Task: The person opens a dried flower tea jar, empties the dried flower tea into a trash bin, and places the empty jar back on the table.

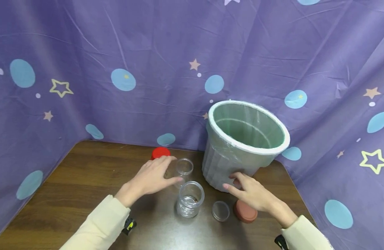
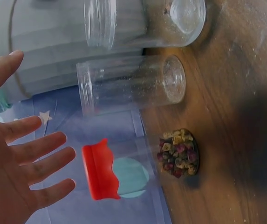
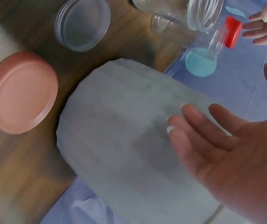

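Note:
My left hand [image 1: 151, 177] hovers with fingers spread, holding nothing, beside the clear jars. Nearest its thumb are a slim lidless jar [image 1: 184, 167] and a wider lidless jar [image 1: 189, 208] in front of it. In the left wrist view, a third clear jar with a scalloped red lid [image 2: 99, 170] has dried flower buds [image 2: 179, 153] at its bottom; the left hand partly hides it in the head view. My right hand [image 1: 253, 193], empty with fingers loosely bent, is in front of the grey bin [image 1: 218, 166], above a pink round lid [image 1: 245, 211].
A clear round lid [image 1: 220, 211] lies between the wide jar and the pink lid. The bin, lined with a clear bag, stands tall at the back right. Behind the wooden table [image 1: 95, 173] hangs a purple patterned curtain [image 1: 167, 69].

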The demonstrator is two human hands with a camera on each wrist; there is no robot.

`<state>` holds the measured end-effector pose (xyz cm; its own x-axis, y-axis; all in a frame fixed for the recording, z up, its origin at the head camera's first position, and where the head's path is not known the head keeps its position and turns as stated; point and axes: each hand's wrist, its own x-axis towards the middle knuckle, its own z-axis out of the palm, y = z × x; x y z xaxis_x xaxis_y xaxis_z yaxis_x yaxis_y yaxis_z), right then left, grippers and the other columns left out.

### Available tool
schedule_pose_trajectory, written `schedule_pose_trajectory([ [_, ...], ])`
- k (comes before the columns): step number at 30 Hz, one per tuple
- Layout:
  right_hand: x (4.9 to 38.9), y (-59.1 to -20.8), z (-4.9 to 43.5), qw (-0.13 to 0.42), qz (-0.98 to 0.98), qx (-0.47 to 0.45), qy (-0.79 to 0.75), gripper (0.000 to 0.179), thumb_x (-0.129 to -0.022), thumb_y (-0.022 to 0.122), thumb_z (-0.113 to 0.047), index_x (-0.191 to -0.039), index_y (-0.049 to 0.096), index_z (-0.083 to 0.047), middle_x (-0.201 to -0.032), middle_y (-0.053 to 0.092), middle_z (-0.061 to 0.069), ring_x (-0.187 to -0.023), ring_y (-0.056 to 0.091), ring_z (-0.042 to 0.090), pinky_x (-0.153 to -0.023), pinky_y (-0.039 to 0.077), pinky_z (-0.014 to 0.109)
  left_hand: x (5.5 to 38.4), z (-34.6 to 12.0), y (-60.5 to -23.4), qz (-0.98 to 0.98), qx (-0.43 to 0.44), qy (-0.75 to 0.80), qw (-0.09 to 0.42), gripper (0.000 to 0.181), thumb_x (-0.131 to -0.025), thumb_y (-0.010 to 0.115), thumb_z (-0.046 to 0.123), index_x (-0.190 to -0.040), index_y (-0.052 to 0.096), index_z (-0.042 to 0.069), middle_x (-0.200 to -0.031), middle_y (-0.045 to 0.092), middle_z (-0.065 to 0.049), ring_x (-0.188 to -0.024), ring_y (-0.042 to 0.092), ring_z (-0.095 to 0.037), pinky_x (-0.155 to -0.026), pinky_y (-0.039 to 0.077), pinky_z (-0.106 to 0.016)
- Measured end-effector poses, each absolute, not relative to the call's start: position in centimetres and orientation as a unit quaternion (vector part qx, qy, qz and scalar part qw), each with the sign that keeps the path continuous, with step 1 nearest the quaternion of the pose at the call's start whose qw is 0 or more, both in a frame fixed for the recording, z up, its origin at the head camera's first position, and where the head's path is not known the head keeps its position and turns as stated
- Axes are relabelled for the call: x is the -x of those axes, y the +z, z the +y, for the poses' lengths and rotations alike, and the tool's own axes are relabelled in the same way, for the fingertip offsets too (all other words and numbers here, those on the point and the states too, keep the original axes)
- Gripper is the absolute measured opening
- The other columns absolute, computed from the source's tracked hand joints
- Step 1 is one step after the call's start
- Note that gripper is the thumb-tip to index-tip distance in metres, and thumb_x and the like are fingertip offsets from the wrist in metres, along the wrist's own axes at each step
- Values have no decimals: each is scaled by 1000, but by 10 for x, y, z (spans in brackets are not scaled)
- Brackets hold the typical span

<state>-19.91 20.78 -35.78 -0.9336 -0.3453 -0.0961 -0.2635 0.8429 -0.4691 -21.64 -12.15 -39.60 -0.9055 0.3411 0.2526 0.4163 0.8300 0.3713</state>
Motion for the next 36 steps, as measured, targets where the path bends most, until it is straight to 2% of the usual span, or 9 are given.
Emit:
schedule_pose_trajectory([
  [5, 202, -363, 194, 93, 944, 195, -249, 60, -94, 54, -58, -131, 56, -11, -129, 63, 8, -121, 59, 23, -101, 48, 47, 219, -127, -394, -953, 187, -214, 104, 70, -83, 68, 57, -133, 56, 9, -129, 63, -7, -116, 62, -30, -95, 49, -54],
  [14, 207, -370, 175, 87, 941, 205, -253, 65, -92, 57, -58, -137, 53, -11, -138, 58, 4, -125, 57, 26, -104, 47, 48, 223, -138, -400, -956, 154, -224, 106, 83, -81, 71, 58, -143, 46, 10, -139, 56, -10, -122, 57, -33, -97, 47, -55],
  [20, 210, -376, 167, 86, 937, 216, -262, 67, -91, 60, -56, -139, 50, -10, -140, 56, 7, -125, 57, 30, -103, 47, 49, 226, -148, -403, -954, 145, -232, 123, 83, -80, 72, 55, -143, 46, 7, -136, 57, -14, -121, 56, -34, -94, 49, -56],
  [27, 211, -378, 161, 88, 935, 207, -276, 68, -90, 61, -57, -140, 49, -11, -140, 56, 9, -127, 56, 30, -104, 46, 50, 235, -158, -407, -949, 118, -270, 114, 91, -79, 75, 53, -147, 36, 5, -131, 57, -21, -115, 59, -38, -91, 51, -56],
  [31, 211, -380, 157, 98, 931, 201, -287, 71, -90, 61, -56, -142, 47, -11, -140, 56, 9, -127, 55, 29, -105, 46, 50, 239, -162, -412, -942, 99, -307, 96, 96, -78, 77, 51, -148, 31, 3, -138, 52, -24, -122, 55, -41, -96, 48, -59],
  [36, 211, -383, 153, 112, 930, 198, -288, 76, -89, 61, -59, -144, 44, -9, -140, 55, 11, -130, 53, 29, -107, 43, 49, 247, -170, -425, -930, 55, -359, 62, 110, -76, 78, 54, -153, 18, 5, -152, 36, -25, -138, 41, -45, -106, 40, -64],
])
